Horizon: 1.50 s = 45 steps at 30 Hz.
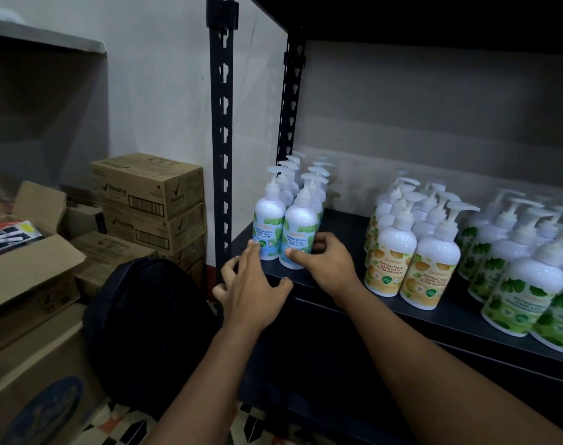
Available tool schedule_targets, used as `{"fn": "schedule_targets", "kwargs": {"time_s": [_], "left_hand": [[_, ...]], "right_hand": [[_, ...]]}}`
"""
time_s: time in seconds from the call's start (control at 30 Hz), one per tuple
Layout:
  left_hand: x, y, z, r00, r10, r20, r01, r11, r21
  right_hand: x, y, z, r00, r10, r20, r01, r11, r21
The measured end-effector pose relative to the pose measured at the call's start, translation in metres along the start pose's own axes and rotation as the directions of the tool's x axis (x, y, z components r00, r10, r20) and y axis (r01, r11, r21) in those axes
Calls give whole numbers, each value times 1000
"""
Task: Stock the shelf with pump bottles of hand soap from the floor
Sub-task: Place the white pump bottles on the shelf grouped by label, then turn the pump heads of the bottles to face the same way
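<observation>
Two rows of white pump bottles with blue "cool mint" labels stand at the left end of the black shelf [346, 224]. My left hand [253, 285] is spread, and its straight fingertips touch the base of the front left cool mint bottle [268, 226]. My right hand [326, 263] holds the base of the front right cool mint bottle [301, 231], thumb on the label and fingers curled round its right side. Both bottles stand upright on the shelf board.
Orange-label bottles [391, 261] and green-label bottles [524, 298] fill the shelf to the right, with a gap beside the blue rows. The black shelf post [222, 155] stands left of my hands. A black bag [148, 316] and stacked cardboard boxes [151, 194] sit on the left.
</observation>
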<state>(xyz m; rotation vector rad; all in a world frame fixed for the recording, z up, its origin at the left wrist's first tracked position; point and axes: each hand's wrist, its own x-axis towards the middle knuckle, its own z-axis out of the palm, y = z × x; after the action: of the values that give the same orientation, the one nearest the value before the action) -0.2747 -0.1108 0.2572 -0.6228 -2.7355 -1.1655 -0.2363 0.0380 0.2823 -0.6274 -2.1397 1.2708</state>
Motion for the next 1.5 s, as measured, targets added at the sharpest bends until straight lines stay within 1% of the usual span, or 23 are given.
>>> {"fn": "schedule_targets", "kwargs": {"time_s": [0.17, 0.33, 0.47, 0.53, 0.6, 0.67, 0.73, 0.8, 0.87, 0.97, 1.23, 1.4, 1.5], "left_hand": [[-8, -2, -3, 1000, -10, -1, 10, 999, 44], [-17, -13, -9, 995, 75, 66, -86, 981, 175], [-16, -8, -24, 976, 81, 200, -129, 962, 241], [-18, -2, -39, 954, 53, 294, -131, 958, 254], [-23, 1, -51, 939, 42, 341, -128, 964, 233], [-31, 3, -60, 947, 59, 315, -118, 978, 172], [-41, 8, -70, 954, 75, 291, -109, 989, 101], [-51, 20, -82, 956, 101, 275, -118, 992, 46], [-61, 37, -95, 958, 137, 253, -141, 990, -2], [-79, 69, -111, 959, 172, 225, -165, 985, -49], [-97, 153, -154, 935, 305, 181, -291, 952, -99], [-93, 178, -178, 891, 411, 191, -406, 912, -68], [-88, 184, -190, 878, 439, 190, -436, 898, -59]], "right_hand": [[-5, 0, -2, 1000, 4, -13, -4, 999, -48], [-12, 0, -6, 1000, 25, -19, -27, 994, -102], [-22, -2, -9, 999, 27, -46, -33, 991, -129], [-29, -6, -12, 998, 45, -51, -50, 993, -108], [-39, -10, -17, 997, 71, -40, -74, 995, -62], [-53, -14, -24, 995, 100, -10, -100, 995, -22], [-69, -18, -34, 991, 120, 59, -121, 992, 15], [-86, -23, -46, 985, 105, 135, -111, 993, 39], [-103, -33, -65, 983, 54, 174, -62, 997, 44], [-126, -52, -102, 983, -18, 183, 7, 998, 58], [-152, -105, -204, 982, -113, 154, 105, 993, 57], [-159, -130, -237, 972, -172, 160, 165, 984, 61], [-156, -145, -244, 964, -201, 175, 199, 980, 26]]}}
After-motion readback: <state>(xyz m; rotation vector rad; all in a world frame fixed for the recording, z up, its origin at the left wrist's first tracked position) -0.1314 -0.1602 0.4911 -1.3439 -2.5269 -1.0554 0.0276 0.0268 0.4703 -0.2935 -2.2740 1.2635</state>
